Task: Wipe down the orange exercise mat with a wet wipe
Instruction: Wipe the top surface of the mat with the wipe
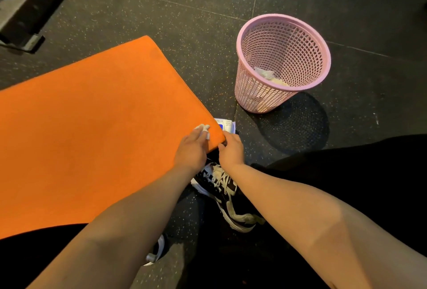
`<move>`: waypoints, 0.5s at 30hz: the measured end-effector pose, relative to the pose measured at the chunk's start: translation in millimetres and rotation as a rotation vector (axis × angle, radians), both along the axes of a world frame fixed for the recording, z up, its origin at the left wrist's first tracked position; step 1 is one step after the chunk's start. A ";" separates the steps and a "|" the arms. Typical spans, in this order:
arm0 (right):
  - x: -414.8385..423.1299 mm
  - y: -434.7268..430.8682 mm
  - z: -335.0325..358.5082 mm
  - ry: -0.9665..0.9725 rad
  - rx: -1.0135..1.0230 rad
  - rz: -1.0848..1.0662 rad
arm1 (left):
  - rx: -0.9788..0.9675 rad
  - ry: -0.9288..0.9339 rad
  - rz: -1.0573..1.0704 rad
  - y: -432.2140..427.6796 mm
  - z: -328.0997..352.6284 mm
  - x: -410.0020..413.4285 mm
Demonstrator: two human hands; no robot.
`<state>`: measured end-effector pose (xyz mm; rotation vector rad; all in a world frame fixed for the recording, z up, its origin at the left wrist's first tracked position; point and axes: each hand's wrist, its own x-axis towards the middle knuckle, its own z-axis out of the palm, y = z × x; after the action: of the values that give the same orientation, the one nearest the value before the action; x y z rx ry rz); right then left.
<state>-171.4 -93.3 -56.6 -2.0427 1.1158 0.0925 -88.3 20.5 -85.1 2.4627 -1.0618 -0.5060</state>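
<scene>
The orange exercise mat [92,126] lies on the dark floor and fills the left half of the view. My left hand [190,150] is on the mat's near right corner and holds a crumpled white wet wipe [204,129] against the surface; the wipe shows past my fingertips. My right hand [231,151] is just beside it and pinches the mat's corner edge, which is lifted slightly off the floor.
A white and blue wet wipe pack [227,124] peeks out from under the mat's corner. A pink mesh basket [249,94] with used wipes inside stands to the right. My black and white shoes [221,187] are below my hands. Dark equipment [20,11] sits top left.
</scene>
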 end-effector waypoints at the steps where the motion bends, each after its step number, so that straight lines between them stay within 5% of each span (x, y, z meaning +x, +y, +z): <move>1: 0.4 1.1 0.2 0.021 -0.038 0.028 | 0.007 -0.019 0.027 4.5 -0.8 3.5; 6: 6.3 9.9 3.8 -0.102 -0.250 0.309 | -0.136 0.191 0.054 8.6 -3.2 4.4; 10: 15.7 14.9 -3.5 -0.147 -0.268 0.536 | -0.360 0.354 0.291 12.0 18.8 -0.1; 15: 14.1 11.7 -9.9 -0.031 -0.380 0.739 | -0.129 0.179 0.277 27.0 8.0 5.7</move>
<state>-157.3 -81.6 -66.5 -2.6980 0.3180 0.2285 -82.6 47.5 -77.1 2.3493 -0.6490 -0.5385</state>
